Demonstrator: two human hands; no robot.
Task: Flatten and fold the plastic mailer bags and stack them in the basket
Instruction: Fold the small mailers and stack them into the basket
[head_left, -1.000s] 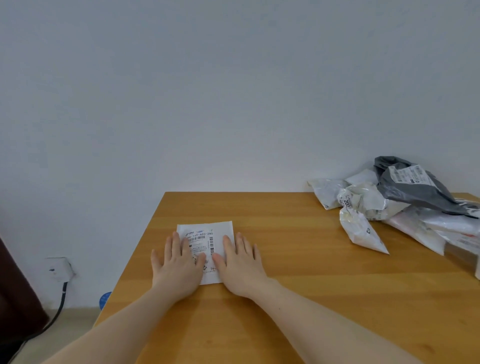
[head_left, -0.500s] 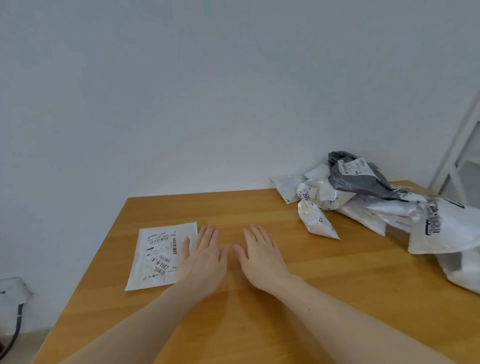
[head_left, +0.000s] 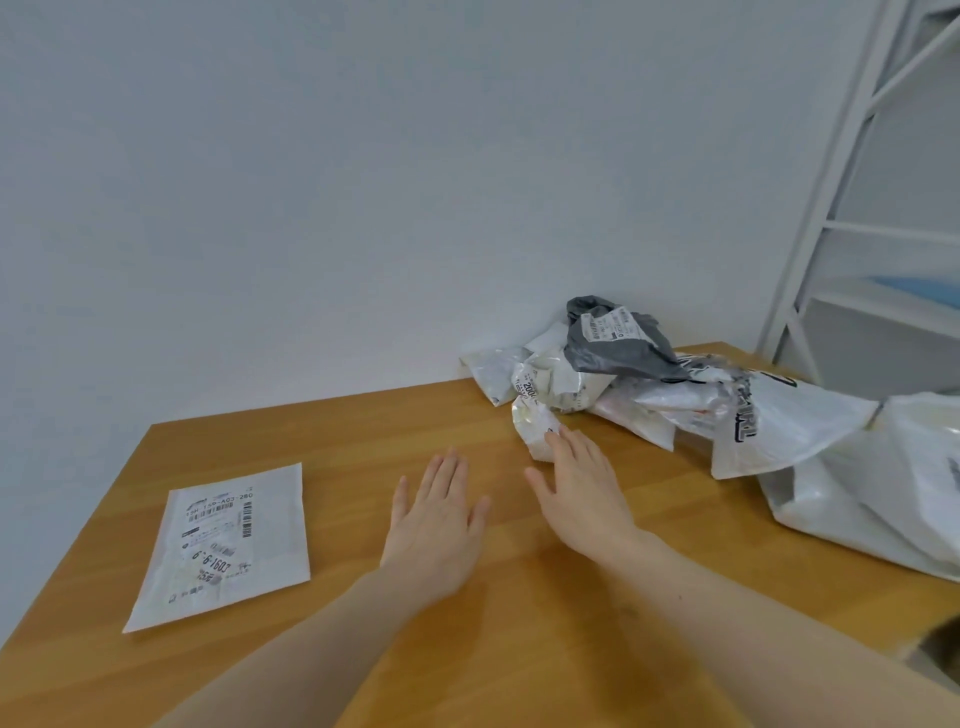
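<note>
Now reaching — right hand (head_left: 582, 499), fingers straight, touched crumpled white mailer (head_left: 535, 426) at near edge of pile (head_left: 649, 384) on counter (head_left: 519, 649); left hand (head_left: 436, 525) flat, empty. Flattened mailer (head_left: 223, 540) lay far left. Best pinched by loose corner, dragged clear before smoothing — basket unseen.

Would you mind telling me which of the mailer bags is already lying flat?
The white labelled mailer lying alone left of the left hand; the other bags sit crumpled in the pile.
</note>
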